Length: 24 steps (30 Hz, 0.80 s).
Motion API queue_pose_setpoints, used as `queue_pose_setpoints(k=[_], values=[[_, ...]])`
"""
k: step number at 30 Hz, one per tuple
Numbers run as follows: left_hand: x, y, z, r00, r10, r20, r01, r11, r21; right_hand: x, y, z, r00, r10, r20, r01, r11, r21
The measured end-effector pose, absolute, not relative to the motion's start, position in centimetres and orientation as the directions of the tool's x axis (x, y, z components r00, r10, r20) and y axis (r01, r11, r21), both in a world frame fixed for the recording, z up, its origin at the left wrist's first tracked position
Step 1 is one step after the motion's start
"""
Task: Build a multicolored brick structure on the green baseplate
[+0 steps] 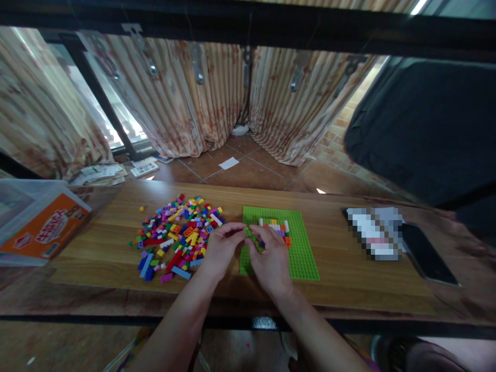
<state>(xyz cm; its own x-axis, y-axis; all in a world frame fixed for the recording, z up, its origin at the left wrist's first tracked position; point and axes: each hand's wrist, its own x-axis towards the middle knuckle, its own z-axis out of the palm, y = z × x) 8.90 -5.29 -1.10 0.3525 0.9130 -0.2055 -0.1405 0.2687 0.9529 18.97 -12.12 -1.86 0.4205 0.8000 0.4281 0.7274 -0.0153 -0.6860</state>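
A green studded baseplate (304,253) lies on the wooden board, and a small build of white, yellow, orange and purple bricks (277,225) sits on its upper middle. My left hand (222,248) is closed at the plate's left edge, thumb and forefinger pinched together. My right hand (271,256) reaches over the plate, its fingers curled and closed, partly covering the build. The fingertips of both hands meet above the plate's left part. Whatever lies between them is too small and too hidden to name; the green there blends with the plate.
Left of my hands spreads a loose pile of coloured bricks (182,235) on the wooden board (104,248). A clear plastic box (46,227) with an orange label stands at the far left. To the right lie a pixelated white item (374,235) and a black phone (428,253).
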Motion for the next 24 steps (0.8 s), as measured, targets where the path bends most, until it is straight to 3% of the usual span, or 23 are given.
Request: queue_pose_setpoints(k=[3,6,11,15,24], values=[[9.2,-5.1,-1.5,0.336,0.931,-0.144,-0.037,0.166,0.986,20.5,-12.3,-1.3,0.456,0.774,0.440,0.696,-0.001,-0.718],[9.7,-5.0,-2.2,0.356,0.928,-0.106,0.061,0.090,0.994,23.3,-12.5,-0.7,0.607,0.676,0.418,0.595,-0.037,-0.803],[10.5,-5.2,-3.0,0.399,0.913,-0.085,0.081,0.057,0.995,27.8,-12.9,-0.5,0.817,0.539,0.204,0.268,-0.041,-0.963],[11.0,-5.2,-3.2,0.401,0.914,-0.063,0.095,0.026,0.995,28.9,-13.1,-0.2,0.863,0.501,0.067,0.078,-0.001,-0.997],[12.1,-5.0,-3.2,0.405,0.912,-0.068,0.106,0.027,0.994,28.7,-13.2,-0.2,0.849,0.528,-0.001,-0.003,0.003,-1.000]])
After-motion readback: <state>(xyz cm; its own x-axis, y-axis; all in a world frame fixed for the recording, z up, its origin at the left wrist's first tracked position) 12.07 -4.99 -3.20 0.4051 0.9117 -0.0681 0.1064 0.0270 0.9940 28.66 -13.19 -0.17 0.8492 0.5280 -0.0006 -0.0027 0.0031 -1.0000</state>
